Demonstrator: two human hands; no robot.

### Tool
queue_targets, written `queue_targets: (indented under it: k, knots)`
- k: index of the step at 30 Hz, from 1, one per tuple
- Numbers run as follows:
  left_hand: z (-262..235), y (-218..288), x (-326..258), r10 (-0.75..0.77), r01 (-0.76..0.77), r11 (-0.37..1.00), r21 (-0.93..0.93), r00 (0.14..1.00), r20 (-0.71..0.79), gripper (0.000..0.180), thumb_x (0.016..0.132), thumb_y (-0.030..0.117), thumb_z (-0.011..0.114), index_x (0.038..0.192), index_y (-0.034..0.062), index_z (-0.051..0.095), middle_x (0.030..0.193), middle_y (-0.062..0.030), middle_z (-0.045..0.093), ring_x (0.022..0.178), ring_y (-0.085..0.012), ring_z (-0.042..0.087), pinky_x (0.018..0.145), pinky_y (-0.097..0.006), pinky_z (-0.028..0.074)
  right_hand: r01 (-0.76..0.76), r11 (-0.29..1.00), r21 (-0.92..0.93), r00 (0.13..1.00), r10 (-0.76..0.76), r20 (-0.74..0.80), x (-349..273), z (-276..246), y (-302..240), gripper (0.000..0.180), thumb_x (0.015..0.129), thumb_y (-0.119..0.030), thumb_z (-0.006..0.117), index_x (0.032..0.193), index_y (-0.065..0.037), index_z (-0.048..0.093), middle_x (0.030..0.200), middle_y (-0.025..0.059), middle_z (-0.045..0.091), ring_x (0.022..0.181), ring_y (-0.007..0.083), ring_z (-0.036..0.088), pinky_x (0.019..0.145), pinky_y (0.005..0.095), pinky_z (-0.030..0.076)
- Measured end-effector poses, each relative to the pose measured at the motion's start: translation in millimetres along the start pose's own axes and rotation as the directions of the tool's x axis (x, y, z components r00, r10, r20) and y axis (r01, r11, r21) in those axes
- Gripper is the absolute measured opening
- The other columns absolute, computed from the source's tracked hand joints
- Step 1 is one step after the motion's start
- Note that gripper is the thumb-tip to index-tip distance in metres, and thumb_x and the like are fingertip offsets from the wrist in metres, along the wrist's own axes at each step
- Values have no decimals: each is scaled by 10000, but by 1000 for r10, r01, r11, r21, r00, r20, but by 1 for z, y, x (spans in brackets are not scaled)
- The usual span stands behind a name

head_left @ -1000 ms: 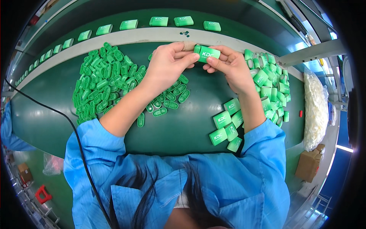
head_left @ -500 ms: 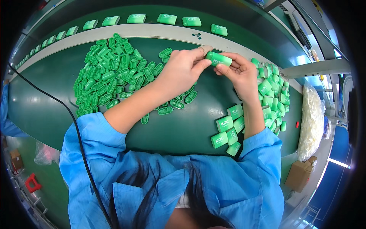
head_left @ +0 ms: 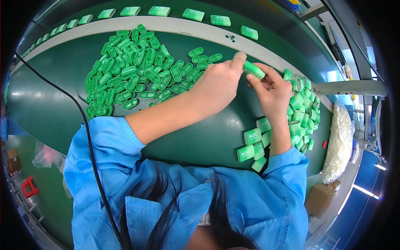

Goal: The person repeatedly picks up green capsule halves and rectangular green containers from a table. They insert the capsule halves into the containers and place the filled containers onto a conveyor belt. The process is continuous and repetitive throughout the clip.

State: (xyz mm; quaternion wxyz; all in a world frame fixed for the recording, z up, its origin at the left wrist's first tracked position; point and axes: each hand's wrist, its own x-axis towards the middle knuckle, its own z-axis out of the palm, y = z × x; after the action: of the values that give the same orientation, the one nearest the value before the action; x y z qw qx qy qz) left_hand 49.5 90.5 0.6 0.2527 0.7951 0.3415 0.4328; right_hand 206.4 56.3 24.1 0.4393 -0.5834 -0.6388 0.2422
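Note:
My right hand (head_left: 273,88) grips a small flat green plastic case (head_left: 254,71) between thumb and fingers, holding it tilted above the bench. My left hand (head_left: 221,81) is closed at the case's upper left end. A tan covering wraps one of its fingertips, which presses there; its other fingers are mostly hidden. Left of the hands spreads a heap of green oval plastic caps (head_left: 139,68), several loose ones lying close to my left wrist. Beyond my right forearm lie piled green case shells (head_left: 298,102), with more shells (head_left: 252,136) on the near side of that arm.
Green cases (head_left: 159,11) stand in a row on the belt behind a pale rail (head_left: 175,30). Tiny dark pieces (head_left: 230,38) rest on the rail. A bag of whitish parts (head_left: 337,143) and a metal bar (head_left: 350,88) are at right. A black cable (head_left: 79,102) hangs at left.
My left hand has turned, its covered fingertip now pressing at the case's end. The case has tilted more steeply. The whole view has shifted slightly.

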Motion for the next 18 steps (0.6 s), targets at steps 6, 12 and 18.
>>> queue_targets:
  k: [6,12,18]
  knots:
    - [-20,-23,23,-82,95,993,-70,982,168,365,833,-9,480,1195,26,503,1020,-184,630,896,-360,617,776,-407,500,-159,962,223,983,134,122,29,-7,10,231,803,-42,662,1012,43,615,763,56,655,641,94,613,608,228,504]
    - [-71,-65,44,-8,-143,947,286,884,468,353,714,-127,421,958,22,630,1175,-137,584,1080,-344,536,918,-383,430,-156,874,-460,988,135,-77,95,-47,62,370,786,-251,685,1089,-47,629,858,61,659,656,123,609,644,259,488]
    - [-76,-58,38,-102,-55,946,319,885,454,297,709,-128,488,946,-9,621,1122,-130,593,1033,-349,552,886,-381,445,167,917,-362,986,-157,58,40,-68,17,314,813,-191,655,1094,-54,624,996,90,658,839,154,627,739,280,496]
